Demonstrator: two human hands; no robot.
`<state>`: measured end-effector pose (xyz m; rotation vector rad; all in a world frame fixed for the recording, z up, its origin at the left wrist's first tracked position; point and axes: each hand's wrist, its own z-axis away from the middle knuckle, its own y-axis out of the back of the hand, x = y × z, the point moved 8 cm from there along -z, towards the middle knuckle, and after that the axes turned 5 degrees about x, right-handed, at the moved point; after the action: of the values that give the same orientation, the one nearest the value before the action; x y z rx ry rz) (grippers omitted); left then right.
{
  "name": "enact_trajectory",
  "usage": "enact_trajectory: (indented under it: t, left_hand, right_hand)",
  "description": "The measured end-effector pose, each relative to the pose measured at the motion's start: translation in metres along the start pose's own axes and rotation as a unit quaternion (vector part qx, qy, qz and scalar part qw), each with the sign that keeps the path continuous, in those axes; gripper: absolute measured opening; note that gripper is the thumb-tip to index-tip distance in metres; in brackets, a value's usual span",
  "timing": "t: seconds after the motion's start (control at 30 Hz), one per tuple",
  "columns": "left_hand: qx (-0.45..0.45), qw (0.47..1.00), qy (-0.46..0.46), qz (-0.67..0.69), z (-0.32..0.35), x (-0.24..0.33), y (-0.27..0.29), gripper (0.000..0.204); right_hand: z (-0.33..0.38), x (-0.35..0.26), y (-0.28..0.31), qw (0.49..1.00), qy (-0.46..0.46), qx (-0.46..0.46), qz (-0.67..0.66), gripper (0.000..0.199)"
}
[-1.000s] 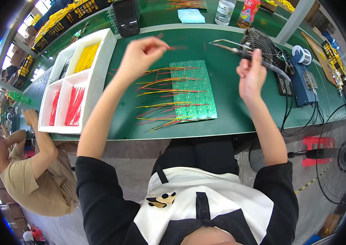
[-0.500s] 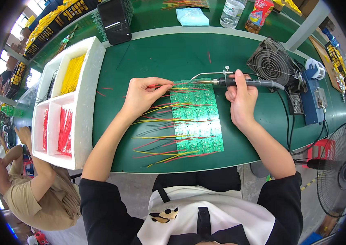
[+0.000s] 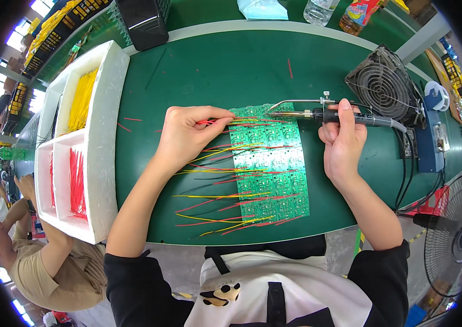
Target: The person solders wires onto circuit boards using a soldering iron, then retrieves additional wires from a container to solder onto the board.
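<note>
A green circuit board panel point(image 3: 274, 158) lies on the bench in front of me, with red, yellow and black wires point(image 3: 214, 196) sticking out past its left side. My left hand point(image 3: 187, 133) is closed in a pinch on red wires point(image 3: 204, 122) at the panel's far left corner. In my right hand point(image 3: 342, 139) is a soldering iron point(image 3: 331, 115), gripped from the right with the thumb along the top. Its tip is over the far rows of the panel, beside a thin curved metal tube point(image 3: 291, 102) fixed to the iron. Whether the tip touches the board I cannot tell.
At left stands a white foam box point(image 3: 110, 147) with yellow and red wires in compartments. A fan point(image 3: 386, 90) and a blue solder-reel unit point(image 3: 432, 136) are at right, with black cables point(image 3: 405, 169) near my right forearm. Bottles point(image 3: 321, 11) stand behind; another person point(image 3: 51, 261) sits at left.
The view has shifted a little, so the bench sits lower in it. The iron's tip has moved slightly nearer and to the right over the panel. My left hand still pinches the red wires.
</note>
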<state>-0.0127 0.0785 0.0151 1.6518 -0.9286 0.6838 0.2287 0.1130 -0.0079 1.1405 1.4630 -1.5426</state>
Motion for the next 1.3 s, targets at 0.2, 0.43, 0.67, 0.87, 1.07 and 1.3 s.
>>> enact_trajectory:
  t: [0.2, 0.43, 0.67, 0.87, 1.07, 1.3]
  left_hand:
    - [0.002, 1.0, 0.0, -0.007, 0.0002, -0.004, -0.0002, 0.01]
    - [0.013, 1.0, -0.018, -0.004, 0.0009, -0.002, 0.0002, 0.01]
    - [0.017, 0.999, -0.028, -0.006, 0.0018, -0.0014, -0.0005, 0.01]
    - [0.018, 0.999, -0.035, -0.023, 0.0023, 0.0014, -0.0001, 0.01]
    - [0.017, 0.998, -0.055, -0.034, 0.003, 0.0022, -0.0008, 0.01]
    - [0.011, 0.999, -0.042, -0.033, 0.0026, 0.002, -0.001, 0.01]
  right_hand:
    - [0.0011, 0.0007, -0.0026, 1.0, 0.004, -0.024, -0.005, 0.027]
    - [0.0017, 0.0015, -0.005, 1.0, -0.002, -0.03, -0.001, 0.026]
    - [0.0021, -0.0002, -0.0039, 1.0, 0.007, -0.029, -0.002, 0.026]
    - [0.0025, -0.0003, -0.0051, 1.0, 0.004, -0.027, 0.002, 0.026]
    - [0.0024, -0.0003, -0.0049, 1.0, 0.006, -0.027, 0.005, 0.025]
    - [0.0027, -0.0007, -0.0072, 0.999, 0.005, -0.006, 0.037, 0.025]
